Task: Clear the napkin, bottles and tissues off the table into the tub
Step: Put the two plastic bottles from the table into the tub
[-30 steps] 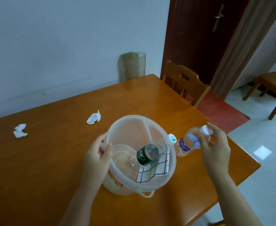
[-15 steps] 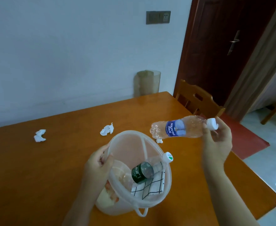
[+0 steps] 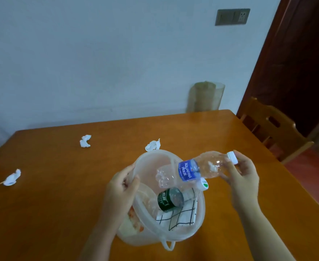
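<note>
A translucent plastic tub (image 3: pixel 200 221) stands on the wooden table (image 3: pixel 51 204). My left hand (image 3: pixel 122 187) grips its left rim. Inside lie a green-labelled bottle (image 3: pixel 171 199) with a white cap and a white napkin with black grid lines (image 3: pixel 181 216). My right hand (image 3: pixel 242 176) holds an empty blue-labelled bottle (image 3: pixel 194 169) by its capped neck, tilted with its base over the tub's opening. Three crumpled tissues lie on the table: one just behind the tub (image 3: pixel 153 145), one further back (image 3: pixel 85 141), one at the far left (image 3: pixel 11 178).
A wooden chair (image 3: pixel 273 129) stands at the table's right side, before a dark door. A tan bin (image 3: pixel 205 97) sits by the wall behind the table. The table's right edge runs close to my right arm.
My right hand lifted the blue-labelled bottle from beside the tub, then swung it left and down so its base points into the tub. My left hand stayed on the rim.
</note>
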Demonstrator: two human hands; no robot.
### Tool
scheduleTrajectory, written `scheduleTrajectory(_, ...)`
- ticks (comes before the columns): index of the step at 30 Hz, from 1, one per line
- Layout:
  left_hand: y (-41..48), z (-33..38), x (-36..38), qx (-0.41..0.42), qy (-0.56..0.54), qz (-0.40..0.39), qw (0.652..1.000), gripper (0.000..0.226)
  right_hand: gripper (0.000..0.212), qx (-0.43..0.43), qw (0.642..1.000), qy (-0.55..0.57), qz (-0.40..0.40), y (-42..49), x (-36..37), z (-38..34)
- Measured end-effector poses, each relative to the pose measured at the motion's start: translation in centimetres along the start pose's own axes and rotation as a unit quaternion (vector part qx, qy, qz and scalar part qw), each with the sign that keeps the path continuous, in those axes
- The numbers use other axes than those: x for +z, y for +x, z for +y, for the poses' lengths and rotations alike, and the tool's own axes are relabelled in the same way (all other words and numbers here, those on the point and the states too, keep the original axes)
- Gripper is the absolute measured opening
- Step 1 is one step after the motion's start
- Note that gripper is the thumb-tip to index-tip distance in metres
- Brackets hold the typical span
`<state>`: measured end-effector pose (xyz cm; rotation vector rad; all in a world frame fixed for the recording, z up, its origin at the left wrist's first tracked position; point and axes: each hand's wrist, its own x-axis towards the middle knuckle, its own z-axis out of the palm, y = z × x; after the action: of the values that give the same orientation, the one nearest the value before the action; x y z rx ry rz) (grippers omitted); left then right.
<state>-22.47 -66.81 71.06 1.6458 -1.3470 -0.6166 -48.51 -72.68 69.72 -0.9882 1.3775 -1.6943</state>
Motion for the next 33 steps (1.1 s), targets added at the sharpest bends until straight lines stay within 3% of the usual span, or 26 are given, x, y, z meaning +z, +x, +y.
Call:
scheduleTrajectory(12, -0.8, -1.1, -1.6, 0.011, 0.081, 0.041, 0.996, 0.039, 0.021, 0.008, 0.987, -0.076, -0.145, 0.4, 4.3, 3.5)
scheduleTrajectory(20, -1.2, -1.1, -2.2, 0.033, 0.114, 0.041, 0.992, 0.039, 0.028, 0.018, 0.959, -0.151, -0.24, 0.1, 5.5, 5.5)
scheduleTrajectory(33, -1.4, -1.3, -3.2, 0.018, 0.102, 0.019, 0.994, 0.043, 0.038, 0.046, 0.943, -0.173, -0.282, -0.3, 5.3, 5.3)
